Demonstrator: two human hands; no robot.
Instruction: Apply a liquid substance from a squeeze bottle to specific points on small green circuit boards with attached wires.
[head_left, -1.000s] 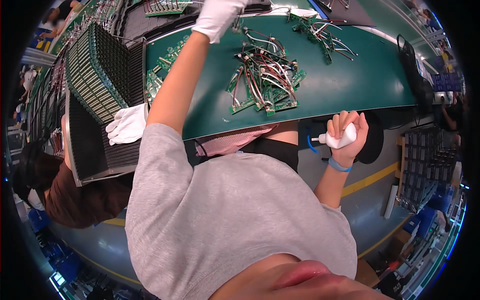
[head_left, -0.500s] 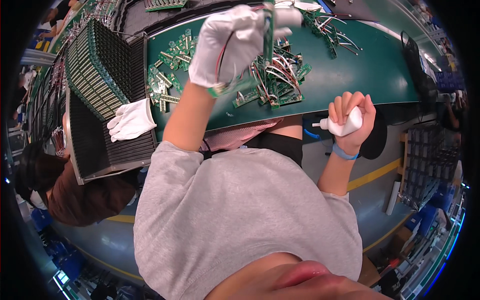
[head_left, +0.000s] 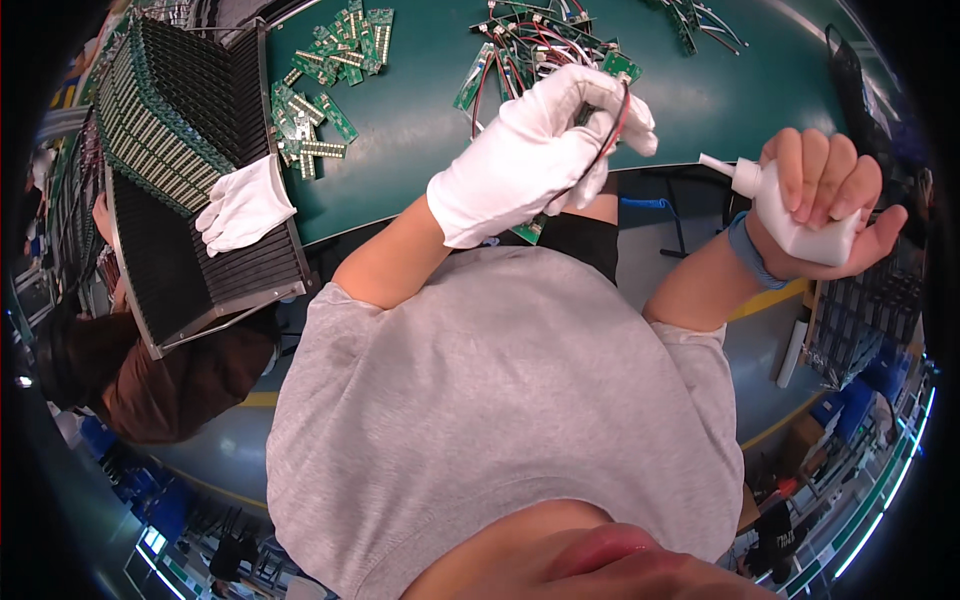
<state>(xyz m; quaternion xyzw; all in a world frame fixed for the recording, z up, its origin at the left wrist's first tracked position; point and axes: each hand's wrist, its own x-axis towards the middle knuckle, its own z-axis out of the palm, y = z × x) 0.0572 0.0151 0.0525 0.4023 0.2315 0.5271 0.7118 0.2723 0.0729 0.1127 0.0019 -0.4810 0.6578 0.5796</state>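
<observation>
My left hand (head_left: 535,150), in a white glove, is closed on a small green circuit board (head_left: 622,66). The board's top end stands above my fingertips, and red and black wires (head_left: 612,138) run from it down across the glove. A green board end (head_left: 529,231) shows below the glove; whether it is the same board I cannot tell. My bare right hand (head_left: 825,190) wraps round a white squeeze bottle (head_left: 800,222), whose thin nozzle (head_left: 715,163) points left toward the gloved hand without touching it. Behind the glove lies a pile of wired circuit boards (head_left: 510,60).
Loose boards (head_left: 325,115) lie at left on the green table (head_left: 420,120). A black slotted rack (head_left: 250,100) holds rows of boards (head_left: 165,120), with a spare white glove (head_left: 245,207) on its edge. More wired boards (head_left: 690,22) lie far right. A person in brown (head_left: 175,385) is at left.
My left hand has come down and nearer with the board, turning it. The right hand with the bottle has shifted right and tilted the bottle. The whole view has moved slightly.
</observation>
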